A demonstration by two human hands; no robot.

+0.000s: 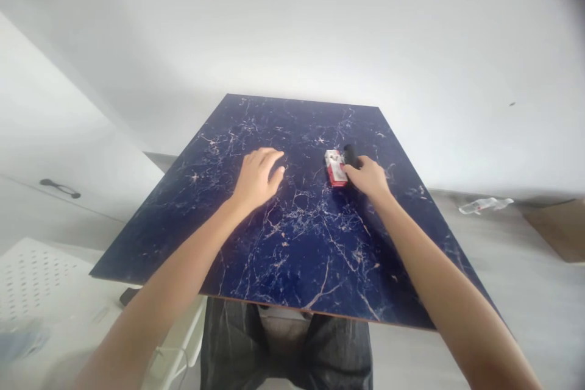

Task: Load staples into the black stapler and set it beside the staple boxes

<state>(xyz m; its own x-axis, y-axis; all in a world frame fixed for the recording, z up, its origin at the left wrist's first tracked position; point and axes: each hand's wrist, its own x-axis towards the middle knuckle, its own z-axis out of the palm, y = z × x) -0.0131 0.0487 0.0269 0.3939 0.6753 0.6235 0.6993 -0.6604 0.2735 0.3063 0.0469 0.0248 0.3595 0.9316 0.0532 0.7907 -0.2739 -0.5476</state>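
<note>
My left hand (258, 177) hovers over or rests on the blue marbled tabletop (292, 256), left of the middle; its thumb is spread from the fingers and nothing is in it. On the right, my right hand (369, 178) is closed around a small black object (350, 155), whose kind I cannot make out because the fingers cover much of it. Just left of that object lies a small red and white box (336, 169). The right thumb is at the box's right edge; whether it touches the box I cannot tell.
A white wall (301, 30) stands behind the table. To the right on the floor are a clear plastic bottle (485, 205) and a cardboard box (560, 228). At left are a dark handle (60, 187) on a white panel and a perforated white surface (34, 274).
</note>
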